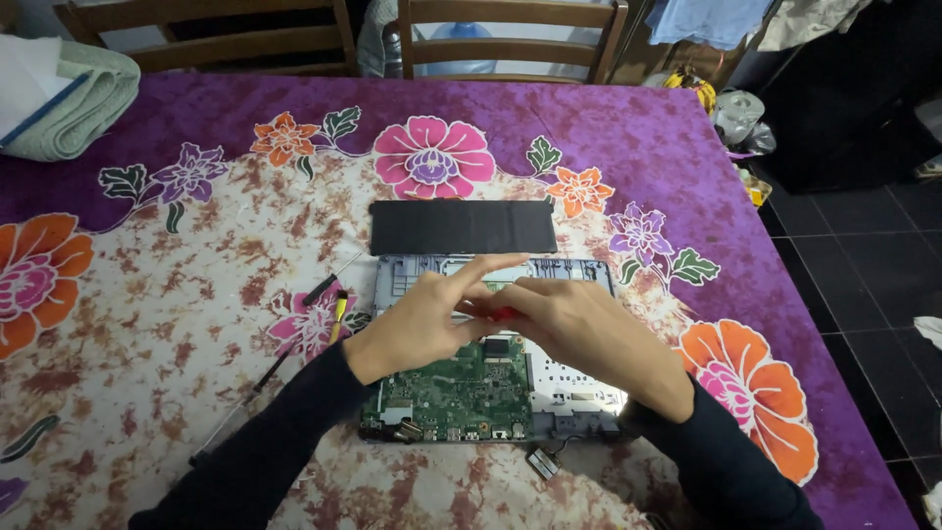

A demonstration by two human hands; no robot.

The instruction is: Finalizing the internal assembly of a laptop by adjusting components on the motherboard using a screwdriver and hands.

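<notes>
Both hands meet over the middle of an opened laptop [491,373], which lies with its cover off and its green board [461,388] bare, so the insides face up within easy reach. The left hand [427,319] and the right hand [569,329] together pinch a small red tool [500,313], only a sliver of which shows between the fingers. Both grips are closed on it, the left fingers stretched out flat over the top. What kind of tool it is I cannot tell.

A flat black panel [463,227] lies just beyond the laptop, set aside but near. Left of the laptop lie a yellow-handled screwdriver [339,312] and a long thin one [240,407], parked within the left arm's reach. The surface wears a purple flowered cloth [638,137]. A folded towel [69,98] sits at the far left corner, well apart.
</notes>
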